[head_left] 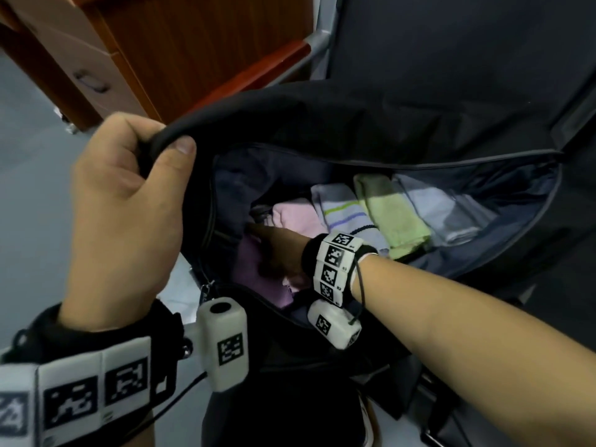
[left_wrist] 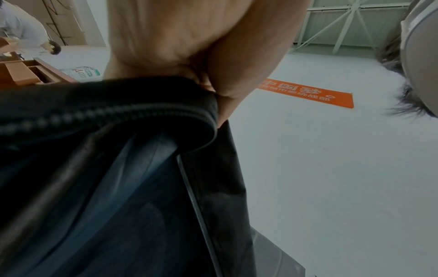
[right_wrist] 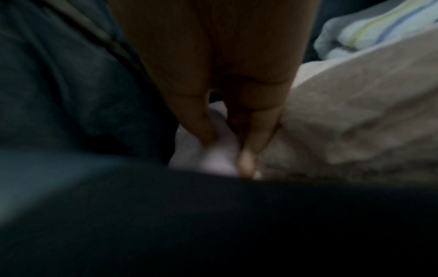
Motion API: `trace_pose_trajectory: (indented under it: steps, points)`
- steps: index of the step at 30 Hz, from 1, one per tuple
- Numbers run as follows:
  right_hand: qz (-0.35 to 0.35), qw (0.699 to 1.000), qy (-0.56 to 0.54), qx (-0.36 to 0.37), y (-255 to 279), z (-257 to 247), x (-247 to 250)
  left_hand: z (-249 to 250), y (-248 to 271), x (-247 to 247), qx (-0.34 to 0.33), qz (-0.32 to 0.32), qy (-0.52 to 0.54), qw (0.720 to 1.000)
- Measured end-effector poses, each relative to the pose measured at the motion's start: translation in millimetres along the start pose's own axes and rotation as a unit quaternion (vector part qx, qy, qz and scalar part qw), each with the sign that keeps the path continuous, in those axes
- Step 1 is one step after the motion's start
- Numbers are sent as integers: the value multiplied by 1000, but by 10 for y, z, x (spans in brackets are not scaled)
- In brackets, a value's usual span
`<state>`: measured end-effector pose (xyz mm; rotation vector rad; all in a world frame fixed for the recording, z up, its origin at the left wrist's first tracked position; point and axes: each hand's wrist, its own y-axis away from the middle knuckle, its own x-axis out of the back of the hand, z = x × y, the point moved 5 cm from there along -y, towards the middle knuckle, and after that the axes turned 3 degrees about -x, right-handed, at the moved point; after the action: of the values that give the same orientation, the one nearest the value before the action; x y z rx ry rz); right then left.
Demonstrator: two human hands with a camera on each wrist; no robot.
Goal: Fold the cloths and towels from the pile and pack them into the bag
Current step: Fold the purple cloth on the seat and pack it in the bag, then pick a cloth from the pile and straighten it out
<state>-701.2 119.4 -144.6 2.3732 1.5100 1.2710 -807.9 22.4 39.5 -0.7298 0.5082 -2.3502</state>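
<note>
Black fabric: the bag [head_left: 403, 124] is a soft black holdall, its zipped mouth pulled wide open toward the camera.
Left hand: the left hand [head_left: 125, 214] is curled round the bag's upper rim at the left end, thumb on top and fingers underneath, lifting the flap; in the left wrist view the zip teeth run just below the palm [left_wrist: 189, 37].
Right hand: the right hand [head_left: 277, 250] is down inside the left end of the bag, fingers straight and close together, pressing into a purple cloth [head_left: 254, 269].
Right fingertips: in the right wrist view the fingers [right_wrist: 206, 116] push against pale cloth beside the dark lining; the picture is dim and blurred.
Packed row: from left to right a pink cloth [head_left: 296, 214], a striped towel [head_left: 342, 211], a green towel [head_left: 396, 214] and a grey cloth [head_left: 448, 214] lie folded side by side in the bag.
Surroundings: a wooden cabinet [head_left: 135, 43] stands beyond the bag, on a pale grey floor [head_left: 25, 162].
</note>
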Motion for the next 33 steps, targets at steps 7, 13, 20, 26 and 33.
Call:
trace_pose_trajectory:
  steps: [7,13,20,26,33]
  points:
    - [-2,997,74,-6,178,-2,142,73,18,6,19,-7,-21,1000]
    - [115,990,74,21,819,-154,700,246,105,-43,60,-47,-72,994]
    - [255,967,12,7,2365,251,1009,1075,503,-731,-35,-129,-171,976]
    - [356,931,-13,-76,4185,1294,984,2060,1439,-2126,-48,-260,-67,962]
    - [492,836,-67,-235,6426,3017,636,3193,2861,-3949,-92,-428,-19,899]
